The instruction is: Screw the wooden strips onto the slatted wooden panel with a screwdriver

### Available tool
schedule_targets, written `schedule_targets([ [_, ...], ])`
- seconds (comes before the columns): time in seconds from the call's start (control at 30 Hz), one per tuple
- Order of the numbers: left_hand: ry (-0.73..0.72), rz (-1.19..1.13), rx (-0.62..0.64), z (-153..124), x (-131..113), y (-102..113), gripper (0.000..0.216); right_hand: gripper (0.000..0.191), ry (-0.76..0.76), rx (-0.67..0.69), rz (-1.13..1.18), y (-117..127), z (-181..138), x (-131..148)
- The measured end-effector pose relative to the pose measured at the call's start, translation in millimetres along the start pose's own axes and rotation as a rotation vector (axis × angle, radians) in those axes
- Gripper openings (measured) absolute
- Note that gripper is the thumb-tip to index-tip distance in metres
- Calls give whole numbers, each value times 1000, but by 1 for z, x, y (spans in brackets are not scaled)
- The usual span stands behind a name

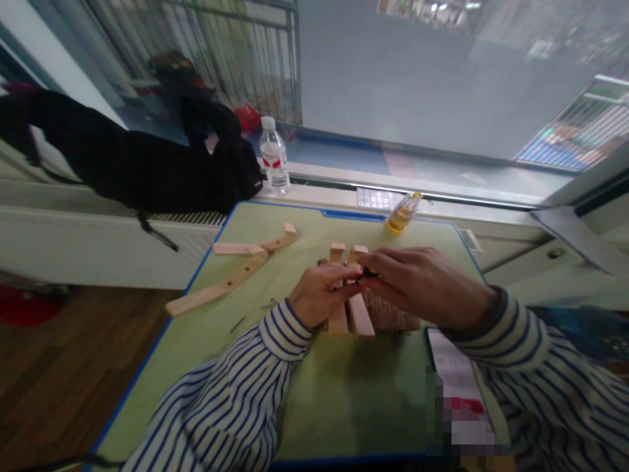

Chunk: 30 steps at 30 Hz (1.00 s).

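Pinching dark object [367, 273]: right hand [417, 282] | left hand [317, 294]: grip unclear | wooden strips [362, 316] beneath

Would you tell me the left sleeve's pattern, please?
The left sleeve is whitish with dark blue stripes, clearest in the head view.
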<state>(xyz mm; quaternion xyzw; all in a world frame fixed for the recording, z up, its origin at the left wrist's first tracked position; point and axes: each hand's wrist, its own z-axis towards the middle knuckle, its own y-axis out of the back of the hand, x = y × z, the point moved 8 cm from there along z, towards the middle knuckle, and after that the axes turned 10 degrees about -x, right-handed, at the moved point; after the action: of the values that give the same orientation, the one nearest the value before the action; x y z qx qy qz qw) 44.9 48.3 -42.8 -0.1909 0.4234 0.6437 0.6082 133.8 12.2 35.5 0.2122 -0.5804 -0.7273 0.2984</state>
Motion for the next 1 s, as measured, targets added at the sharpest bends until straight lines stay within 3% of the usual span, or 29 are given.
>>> schedule_targets([
  [0.13,74,-14,29,0,3,-1,18,29,91,68,-66,8,6,7],
  [0.33,72,32,74,0,2,-3,19,13,141,167,-182,2,13,11],
  [0.57,63,60,76,-2,5,-3,20,8,126,161,-197,-3,13,7],
  [0.83,49,1,50,-4,8,-4,20,16,66,53,-195,-4,5,0],
  [1.0,63,-14,63,-2,5,-3,17,19,49,110,-144,-8,8,-1],
])
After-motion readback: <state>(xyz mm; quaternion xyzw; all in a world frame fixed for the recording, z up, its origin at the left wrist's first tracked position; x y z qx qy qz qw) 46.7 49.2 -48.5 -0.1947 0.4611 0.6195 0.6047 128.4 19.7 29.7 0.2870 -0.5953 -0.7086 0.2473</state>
